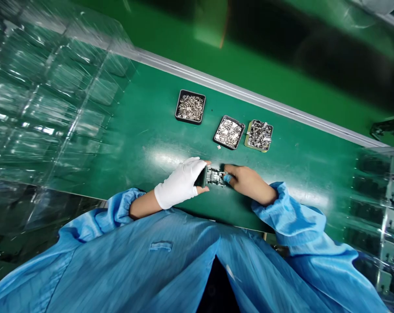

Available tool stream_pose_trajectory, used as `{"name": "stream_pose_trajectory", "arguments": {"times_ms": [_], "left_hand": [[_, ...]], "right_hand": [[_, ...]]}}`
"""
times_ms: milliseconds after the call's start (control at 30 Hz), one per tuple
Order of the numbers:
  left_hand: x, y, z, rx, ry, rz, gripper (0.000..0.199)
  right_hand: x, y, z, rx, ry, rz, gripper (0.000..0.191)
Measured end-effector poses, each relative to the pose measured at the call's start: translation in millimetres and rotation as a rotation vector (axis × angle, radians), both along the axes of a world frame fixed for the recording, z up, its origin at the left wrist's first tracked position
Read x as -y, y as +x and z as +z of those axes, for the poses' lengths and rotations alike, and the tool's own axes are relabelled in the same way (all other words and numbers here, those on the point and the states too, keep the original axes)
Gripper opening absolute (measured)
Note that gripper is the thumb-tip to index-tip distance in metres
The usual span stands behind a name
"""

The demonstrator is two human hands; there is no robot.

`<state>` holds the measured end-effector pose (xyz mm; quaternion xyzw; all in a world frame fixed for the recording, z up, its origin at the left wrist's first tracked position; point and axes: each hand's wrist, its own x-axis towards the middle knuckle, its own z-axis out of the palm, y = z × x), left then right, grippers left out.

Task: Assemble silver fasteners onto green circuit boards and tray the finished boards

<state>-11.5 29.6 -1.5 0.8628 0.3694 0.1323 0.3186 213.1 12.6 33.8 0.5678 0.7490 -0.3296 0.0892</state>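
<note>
Worktop (pixel 145 130), smooth and green, runs beneath both forearms, with a pale grey metal rail (pixel 249 96) along its far edge. Near the close edge, between the two hands, is a small dark rectangular device with a silvery metal mechanism (pixel 214 176). The left hand (pixel 180 184), in a white glove that leaves the fingertips bare, grips the device's dark left end, thumb on the near side and fingers on the far side. The right hand (pixel 247 180) is ungloved, with a blue wrap (pixel 227 178) on one digit; its fingers are drawn together at the metal end of the device — whether they pinch a separate small part there, I cannot tell.

Beyond the hands sit three small trays of shiny metal pieces: a square black tray (pixel 188 121) farthest left, a tilted black-rimmed tray (pixel 223 145) closer in, and a yellow-green-edged tray (pixel 248 138) just beside it on the right. A tiny pale piece (pixel 218 147) lies loose near the middle one. Clear plastic compartment trays (pixel 63 95) spread across the left side, and more clear moulded trays (pixel 381 208) stand at the far right — blurred toward the border. Loose blue sleeves (pixel 291 217) cover the arms above the wrists.
</note>
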Motion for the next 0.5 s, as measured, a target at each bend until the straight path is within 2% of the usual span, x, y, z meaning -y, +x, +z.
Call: {"name": "stream_pose_trajectory", "arguments": {"times_ms": [100,233,333,500], "left_hand": [[0,0,-1.0,0.013,0.003,-0.002,0.064],[-1,0,-1.8,0.012,0.003,-0.003,0.064],[0,-1,-1.4,0.007,0.004,-0.005,0.064],[-1,-1,1.2,0.022,0.011,-0.010,0.063]], "right_hand": [[2,6,-4.3,-0.136,-0.013,-0.048,0.013],[13,15,-12.8,-0.353,-0.015,-0.134,0.019],[21,16,-14.7,-0.313,0.017,-0.166,0.014],[23,15,-14.3,-0.304,0.019,-0.132,0.014]]}}
